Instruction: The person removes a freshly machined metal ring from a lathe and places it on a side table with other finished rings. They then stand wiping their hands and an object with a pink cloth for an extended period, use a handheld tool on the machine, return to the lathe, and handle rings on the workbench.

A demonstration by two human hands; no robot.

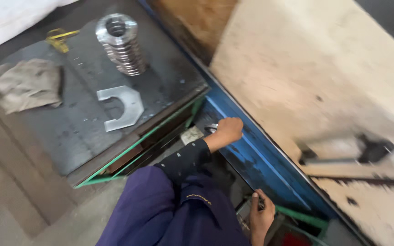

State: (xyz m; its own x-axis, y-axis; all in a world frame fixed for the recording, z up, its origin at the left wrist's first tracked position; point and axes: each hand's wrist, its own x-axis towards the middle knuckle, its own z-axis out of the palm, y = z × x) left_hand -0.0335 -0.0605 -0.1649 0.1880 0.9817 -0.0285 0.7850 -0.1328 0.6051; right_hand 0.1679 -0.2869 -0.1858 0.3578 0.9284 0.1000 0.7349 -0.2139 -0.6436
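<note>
You wore a black sleeve (pixel 185 159) dotted with small pale marks, its cuff ending at the wrist of your left hand (pixel 229 130). Your right hand (pixel 261 216) was bare. Purple cloth (pixel 160 209) with a thin yellow stitched line covered your lap.

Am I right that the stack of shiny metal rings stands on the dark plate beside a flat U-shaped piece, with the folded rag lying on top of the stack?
Not quite. In the head view the rag lies flat on the dark plate, off to the left, apart from the stack of metal rings. The stack's top is bare. The flat U-shaped piece does lie on the plate beside the stack.
</note>
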